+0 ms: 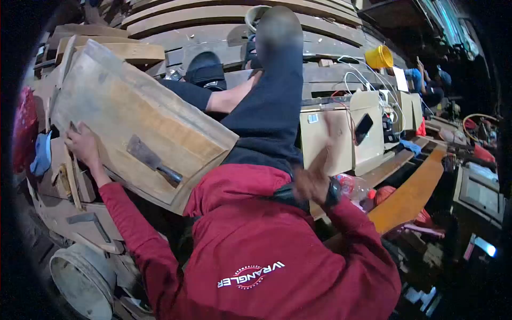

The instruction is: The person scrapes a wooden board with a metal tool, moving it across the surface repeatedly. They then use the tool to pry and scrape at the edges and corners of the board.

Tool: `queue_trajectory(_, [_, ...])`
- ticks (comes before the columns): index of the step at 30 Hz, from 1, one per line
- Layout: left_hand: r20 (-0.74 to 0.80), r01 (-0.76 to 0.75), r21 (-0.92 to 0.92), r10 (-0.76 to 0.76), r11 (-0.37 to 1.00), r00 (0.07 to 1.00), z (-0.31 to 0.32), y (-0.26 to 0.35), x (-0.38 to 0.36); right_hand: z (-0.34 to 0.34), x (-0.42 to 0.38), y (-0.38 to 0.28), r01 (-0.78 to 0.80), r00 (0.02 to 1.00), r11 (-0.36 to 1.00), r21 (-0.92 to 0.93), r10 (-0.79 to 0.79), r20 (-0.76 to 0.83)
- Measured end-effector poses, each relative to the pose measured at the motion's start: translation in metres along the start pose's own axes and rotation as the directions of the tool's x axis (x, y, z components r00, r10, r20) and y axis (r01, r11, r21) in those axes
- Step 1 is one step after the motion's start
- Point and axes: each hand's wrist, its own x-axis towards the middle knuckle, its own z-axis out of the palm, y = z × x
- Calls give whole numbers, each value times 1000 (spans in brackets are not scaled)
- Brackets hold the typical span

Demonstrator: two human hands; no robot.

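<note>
A wooden panel [176, 125] with pale smears lies tilted across my lap. My left hand [82, 144] is at its left edge, with the fingers bent around the rim. On the panel's lower part rests a putty knife [154, 160] with a broad dull blade and a dark handle. My right hand [314, 184] is raised near my waist, smeared by motion, so its fingers cannot be read. Beside it are a dark object [285, 194] at my waist and the upright beige board [325, 133] of a box.
A phone [364, 129] leans on the box among white cables. A yellow bucket [378, 57] stands beyond, near another person [421, 77]. A plastic bottle [354, 186] and an orange-brown plank [410, 192] lie right. A white bucket [82, 280] and an angled metal tool [88, 220] are lower left.
</note>
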Motion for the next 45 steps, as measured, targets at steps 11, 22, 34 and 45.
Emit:
queue_trajectory(11, [28,114,-124,-112,986,993,-20,22,2,97,-60,101,-288,920,937,-199,328,213])
queue_trajectory(22, [8,106,-139,-106,985,994,-27,29,4,101,-69,115,-352,918,935,-40,353,182])
queue_trajectory(34, [39,116,-162,-111,980,993,-22,24,5,22,-42,156,-222,719,-512,830,488,494])
queue_trajectory(45, [69,131,-199,-119,971,990,-18,17,6,17,-40,131,-619,596,781,79,403,694])
